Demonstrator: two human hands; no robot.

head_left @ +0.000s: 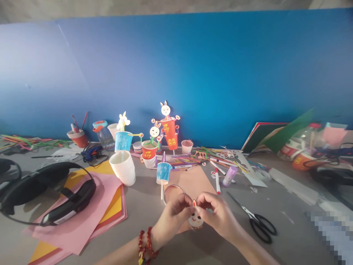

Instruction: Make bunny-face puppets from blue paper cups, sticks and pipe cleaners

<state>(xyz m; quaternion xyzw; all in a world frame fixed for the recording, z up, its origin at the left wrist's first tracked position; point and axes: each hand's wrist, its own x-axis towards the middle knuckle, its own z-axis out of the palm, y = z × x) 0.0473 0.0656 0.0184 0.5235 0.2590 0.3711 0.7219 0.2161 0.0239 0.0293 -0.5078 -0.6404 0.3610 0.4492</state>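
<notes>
Just above a peach paper sheet (193, 180), my left hand (176, 213) and my right hand (217, 213) meet at a small paper rabbit head (196, 222). Both hands are closed, thumbs and forefingers pinching at its top, where one pointed ear (194, 202) with an orange middle sticks up between them. Its round white face has drawn eyes and a red mouth; my fingers cover part of it. Beyond my left hand are a round ring (173, 186) and a small blue-coloured paper cup (163, 173) on a white stick. Black-handled scissors (255, 218) lie right of my right hand.
Rabbit figures made from red cups (171, 137) and a blue cup (123, 141) stand behind. A stack of white paper cups (124, 169), coloured paper (82, 217) and a black headset (68, 191) occupy the left. A glue stick (230, 176) and red marker (217, 181) lie right.
</notes>
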